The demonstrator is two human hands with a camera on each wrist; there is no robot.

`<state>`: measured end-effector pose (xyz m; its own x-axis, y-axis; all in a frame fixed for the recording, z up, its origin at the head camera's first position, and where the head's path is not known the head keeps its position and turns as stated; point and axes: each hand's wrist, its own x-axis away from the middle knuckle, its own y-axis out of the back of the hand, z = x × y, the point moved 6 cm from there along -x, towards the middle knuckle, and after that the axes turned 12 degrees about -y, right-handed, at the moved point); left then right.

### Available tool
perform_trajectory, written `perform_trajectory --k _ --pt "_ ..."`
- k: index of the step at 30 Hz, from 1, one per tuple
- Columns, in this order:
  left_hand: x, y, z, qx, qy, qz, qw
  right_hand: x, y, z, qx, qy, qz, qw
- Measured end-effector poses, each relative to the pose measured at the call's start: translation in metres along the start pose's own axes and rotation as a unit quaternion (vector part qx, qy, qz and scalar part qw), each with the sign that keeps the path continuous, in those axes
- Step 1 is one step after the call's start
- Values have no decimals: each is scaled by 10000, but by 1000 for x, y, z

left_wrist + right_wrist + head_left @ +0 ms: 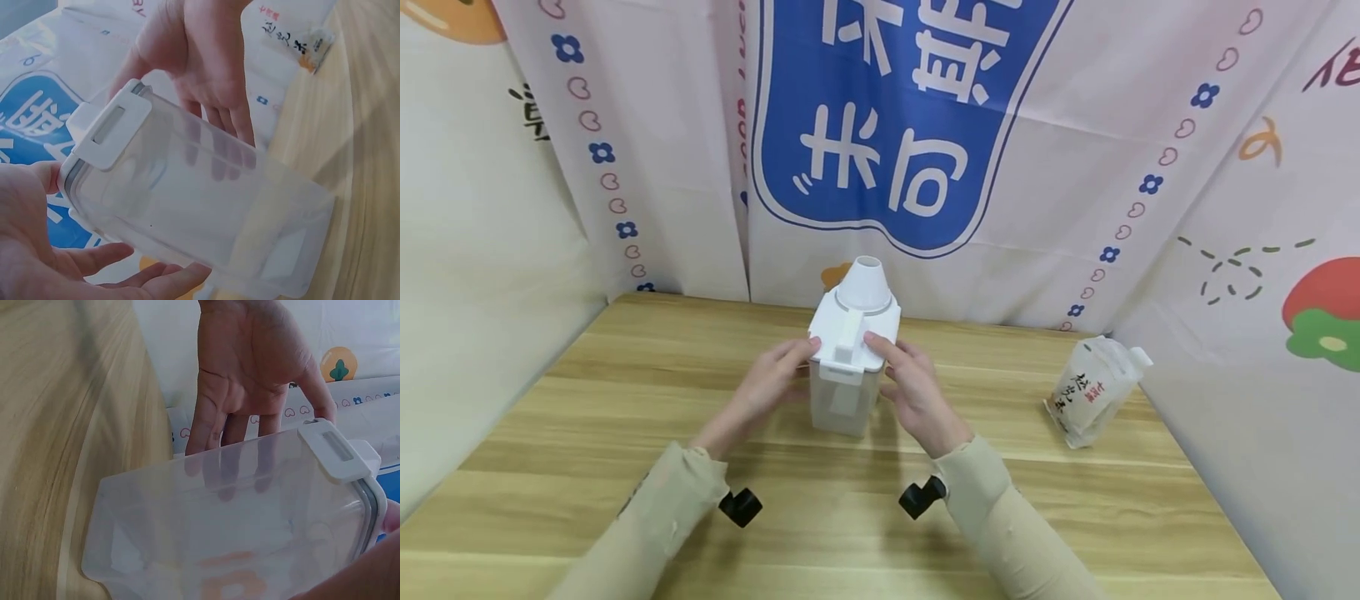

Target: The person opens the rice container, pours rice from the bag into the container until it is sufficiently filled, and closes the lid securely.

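Box point(844, 407) stands upright between left hand point(769, 379) and right hand point(917, 393), neither clearly nearer. Both grip it at the white lid point(827, 323).

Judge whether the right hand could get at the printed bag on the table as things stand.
Probably yes: nothing visible stands between the right hand and the printed bag, though that hand would first have to leave the container it touches.

White lid point(852, 327); colourless container point(838, 406); tan-streaked table point(835, 508); white cloth point(1075, 167), blue flowers point(1152, 184), pink hearts point(1185, 127).
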<state>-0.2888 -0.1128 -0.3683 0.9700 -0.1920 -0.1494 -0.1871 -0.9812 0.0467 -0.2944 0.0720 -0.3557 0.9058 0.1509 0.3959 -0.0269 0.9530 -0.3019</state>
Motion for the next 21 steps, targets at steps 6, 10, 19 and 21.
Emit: perform_trajectory --k 6,10,19,21 --pt "6 -10 -3 156 -91 -74 9998 5 4 -1 17 77 151 9999" --pt "16 -14 -5 159 -28 -164 9997 12 6 -4 113 83 327 9994" --pt "39 -22 -8 224 96 -492 9985 27 13 -11 469 93 497 9976" --pt "42 -24 -8 192 100 -573 9981 29 15 -13 484 113 508 9975"
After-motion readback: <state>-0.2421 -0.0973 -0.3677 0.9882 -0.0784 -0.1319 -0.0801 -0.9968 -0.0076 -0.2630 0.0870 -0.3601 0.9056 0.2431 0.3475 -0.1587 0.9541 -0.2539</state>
